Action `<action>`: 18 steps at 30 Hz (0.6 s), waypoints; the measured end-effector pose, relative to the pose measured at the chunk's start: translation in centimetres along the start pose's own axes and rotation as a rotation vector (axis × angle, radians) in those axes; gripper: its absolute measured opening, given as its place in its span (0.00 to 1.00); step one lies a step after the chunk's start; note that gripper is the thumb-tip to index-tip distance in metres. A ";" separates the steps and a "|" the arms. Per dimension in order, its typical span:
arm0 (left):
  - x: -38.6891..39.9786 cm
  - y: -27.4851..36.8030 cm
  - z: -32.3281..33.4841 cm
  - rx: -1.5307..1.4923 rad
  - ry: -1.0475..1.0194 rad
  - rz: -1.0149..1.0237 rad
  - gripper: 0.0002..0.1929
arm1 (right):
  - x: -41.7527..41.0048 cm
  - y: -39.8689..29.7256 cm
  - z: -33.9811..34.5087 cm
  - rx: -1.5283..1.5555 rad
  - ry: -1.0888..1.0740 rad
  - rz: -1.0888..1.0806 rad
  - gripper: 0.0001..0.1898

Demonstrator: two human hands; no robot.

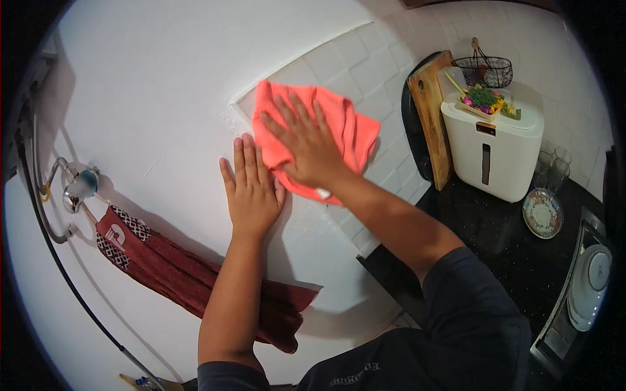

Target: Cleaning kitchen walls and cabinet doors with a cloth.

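My right hand (308, 146) lies palm down with spread fingers on a coral-pink cloth (362, 132), holding it against the wall. The cloth is bunched in folds and covers the corner of the white tiled part (337, 58). Just left of it, my left hand (254, 195) rests flat on the white painted wall (166, 88), fingers slightly apart and nothing in it. Its fingertips are close to the cloth's left edge. Below, my left forearm passes in front of a dark red hanging towel (171, 269) with a patterned band.
On the black countertop (469, 220) stand a white lidded bin (494, 161) bearing a flower arrangement (481, 100), a wooden cutting board (433, 122), drinking glasses (557, 166) and a floral dish (543, 213). A wire basket (499, 73) sits behind. Metal tap fittings (73, 195) and a black hose (63, 273) are left.
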State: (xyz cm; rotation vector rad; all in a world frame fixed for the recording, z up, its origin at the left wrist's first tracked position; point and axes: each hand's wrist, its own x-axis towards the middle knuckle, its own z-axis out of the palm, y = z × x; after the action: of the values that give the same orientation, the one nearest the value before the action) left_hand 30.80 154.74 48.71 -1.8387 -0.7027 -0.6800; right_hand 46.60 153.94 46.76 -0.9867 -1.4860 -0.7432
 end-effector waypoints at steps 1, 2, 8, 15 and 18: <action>0.1 0.3 -0.3 0.000 0.000 -0.007 0.34 | 1.0 1.7 -0.1 -0.038 0.085 0.004 0.40; 0.4 0.7 -0.7 -0.006 -0.016 -0.010 0.34 | 2.1 3.6 -0.2 -0.080 0.169 0.010 0.39; 0.2 0.9 -1.0 0.004 -0.029 -0.023 0.35 | 8.0 14.6 -4.2 -0.118 0.425 0.370 0.33; 0.1 0.7 -0.6 -0.026 -0.008 -0.006 0.35 | 3.6 5.1 0.7 -0.066 0.345 0.267 0.38; -0.2 -0.4 0.1 -0.035 0.019 0.028 0.33 | -0.1 -0.2 0.6 0.005 0.084 0.075 0.43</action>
State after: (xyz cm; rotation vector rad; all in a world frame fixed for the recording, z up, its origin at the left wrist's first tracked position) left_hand 30.42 154.97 48.79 -1.8687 -0.6557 -0.6945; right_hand 46.12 154.33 46.57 -0.9900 -1.3704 -0.7181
